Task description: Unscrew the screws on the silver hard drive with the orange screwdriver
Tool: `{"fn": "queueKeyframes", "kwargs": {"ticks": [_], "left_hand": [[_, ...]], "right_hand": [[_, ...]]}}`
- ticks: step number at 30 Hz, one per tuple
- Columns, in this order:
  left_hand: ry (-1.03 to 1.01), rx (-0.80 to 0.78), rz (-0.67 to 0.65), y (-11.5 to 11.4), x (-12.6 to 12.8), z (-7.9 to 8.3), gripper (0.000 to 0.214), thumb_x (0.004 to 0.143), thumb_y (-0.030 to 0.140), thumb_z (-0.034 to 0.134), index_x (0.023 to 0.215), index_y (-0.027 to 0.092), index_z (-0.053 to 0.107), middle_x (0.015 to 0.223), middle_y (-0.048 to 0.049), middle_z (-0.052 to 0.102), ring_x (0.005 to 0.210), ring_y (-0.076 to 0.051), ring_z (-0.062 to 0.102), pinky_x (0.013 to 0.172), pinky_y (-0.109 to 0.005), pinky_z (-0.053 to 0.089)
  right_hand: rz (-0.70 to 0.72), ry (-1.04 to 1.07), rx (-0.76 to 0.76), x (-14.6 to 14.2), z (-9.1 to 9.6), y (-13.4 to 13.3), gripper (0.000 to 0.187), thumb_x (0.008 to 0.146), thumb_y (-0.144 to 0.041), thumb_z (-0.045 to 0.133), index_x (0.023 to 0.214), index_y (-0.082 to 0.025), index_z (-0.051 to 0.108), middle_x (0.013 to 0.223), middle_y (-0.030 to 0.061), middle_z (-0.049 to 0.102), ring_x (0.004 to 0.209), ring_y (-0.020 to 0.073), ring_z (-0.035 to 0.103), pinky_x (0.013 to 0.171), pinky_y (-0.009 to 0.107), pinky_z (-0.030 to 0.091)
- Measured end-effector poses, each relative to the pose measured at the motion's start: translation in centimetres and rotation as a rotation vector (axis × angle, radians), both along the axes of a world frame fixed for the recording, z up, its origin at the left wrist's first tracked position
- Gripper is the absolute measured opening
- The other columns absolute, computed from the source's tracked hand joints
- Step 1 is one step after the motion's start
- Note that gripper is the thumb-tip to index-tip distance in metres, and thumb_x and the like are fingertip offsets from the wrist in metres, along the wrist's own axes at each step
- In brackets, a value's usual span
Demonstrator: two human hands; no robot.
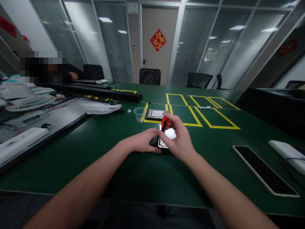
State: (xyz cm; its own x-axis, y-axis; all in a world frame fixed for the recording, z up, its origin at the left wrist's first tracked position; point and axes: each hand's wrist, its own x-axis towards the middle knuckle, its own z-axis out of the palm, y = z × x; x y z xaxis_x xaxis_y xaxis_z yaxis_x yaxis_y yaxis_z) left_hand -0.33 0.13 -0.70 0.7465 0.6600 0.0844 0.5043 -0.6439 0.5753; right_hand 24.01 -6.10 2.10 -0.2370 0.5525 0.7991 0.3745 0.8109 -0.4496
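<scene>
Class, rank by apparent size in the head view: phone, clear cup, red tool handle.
1. phone, though nearest the camera.
2. clear cup.
3. red tool handle, partly hidden in the right hand.

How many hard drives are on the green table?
2. The near hard drive lies by the left hand, under the right hand, which holds a red tool. The far hard drive lies behind it, beside the plastic cup. Others may be hidden.

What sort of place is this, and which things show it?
Likely an office meeting room used as a workbench: glass partition walls, office chairs behind a long green table marked with yellow tape.
</scene>
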Motion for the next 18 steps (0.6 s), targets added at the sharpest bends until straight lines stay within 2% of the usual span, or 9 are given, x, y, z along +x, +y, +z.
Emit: {"fn": "queueKeyframes", "kwargs": {"ticks": [4,9,15,18], "left_hand": [[0.006,-0.004,0.005,-0.05,-0.03,0.08,0.097,0.1,0.063,0.109,0.181,0.025,0.071,0.191,-0.0221,0.071,0.183,-0.051,0.063,0.155,-0.068,0.05],[-0.006,0.015,-0.017,0.22,-0.19,-0.17,0.104,0.099,0.065,0.108,0.187,0.03,0.066,0.194,-0.0196,0.068,0.187,-0.051,0.06,0.158,-0.069,0.047],[0.004,-0.01,0.006,0.16,-0.03,-0.14,0.093,0.098,0.065,0.109,0.177,0.028,0.074,0.192,-0.0186,0.071,0.183,-0.051,0.064,0.155,-0.066,0.051],[0.007,-0.003,0.009,0.05,0.03,-0.07,0.093,0.099,0.062,0.109,0.177,0.027,0.074,0.191,-0.0195,0.071,0.182,-0.051,0.065,0.155,-0.068,0.052]], "right_hand": [[-0.012,0.0,-0.001,-0.01,-0.1,0.09,0.06,0.118,-0.021,0.078,0.176,-0.037,0.069,0.145,0.0105,0.084,0.114,0.0314,0.083,0.106,0.055,0.078],[0.017,0.015,-0.035,-0.34,-0.53,0.02,0.067,0.117,-0.017,0.071,0.18,-0.037,0.065,0.149,0.0116,0.083,0.12,0.0314,0.088,0.109,0.056,0.078],[-0.015,-0.016,-0.002,0.03,-0.03,0.02,0.061,0.117,-0.022,0.079,0.176,-0.036,0.069,0.143,0.0109,0.084,0.114,0.0322,0.084,0.104,0.055,0.078],[-0.026,-0.018,0.014,0.11,-0.07,0.15,0.06,0.118,-0.023,0.08,0.175,-0.036,0.07,0.138,0.0102,0.084,0.109,0.0315,0.082,0.101,0.055,0.078]]}}
